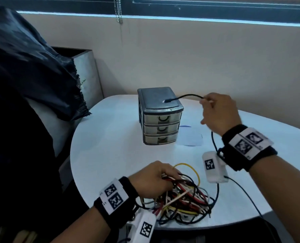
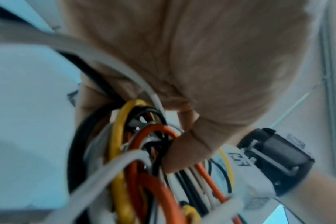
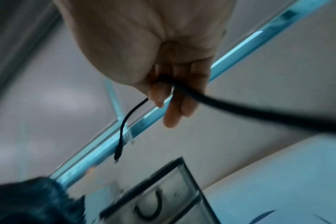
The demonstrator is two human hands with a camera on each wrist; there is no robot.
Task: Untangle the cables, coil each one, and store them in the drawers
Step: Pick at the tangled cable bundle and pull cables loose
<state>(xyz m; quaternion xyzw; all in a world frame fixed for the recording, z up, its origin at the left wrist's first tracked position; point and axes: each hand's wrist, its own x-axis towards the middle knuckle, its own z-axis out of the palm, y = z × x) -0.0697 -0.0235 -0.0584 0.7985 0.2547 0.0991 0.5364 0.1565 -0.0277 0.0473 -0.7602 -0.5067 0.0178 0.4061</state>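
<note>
A tangle of red, yellow, white and black cables (image 1: 184, 199) lies at the near edge of the white table (image 1: 110, 146). My left hand (image 1: 154, 178) grips the tangle from above, its fingers curled among the wires (image 2: 144, 151). My right hand (image 1: 217, 111) is raised to the right of the drawer unit and pinches a black cable (image 1: 186, 97). The cable's plug end (image 1: 166, 101) sticks out over the unit's lid; the rest trails down past my wrist (image 3: 240, 109). The small grey three-drawer unit (image 1: 160, 116) stands mid-table, all drawers closed.
A light blue paper sheet (image 1: 191, 136) lies right of the drawer unit. Dark fabric (image 1: 23, 67) covers something at the left, beside a grey box (image 1: 88, 71). A wall and window sill run behind the table.
</note>
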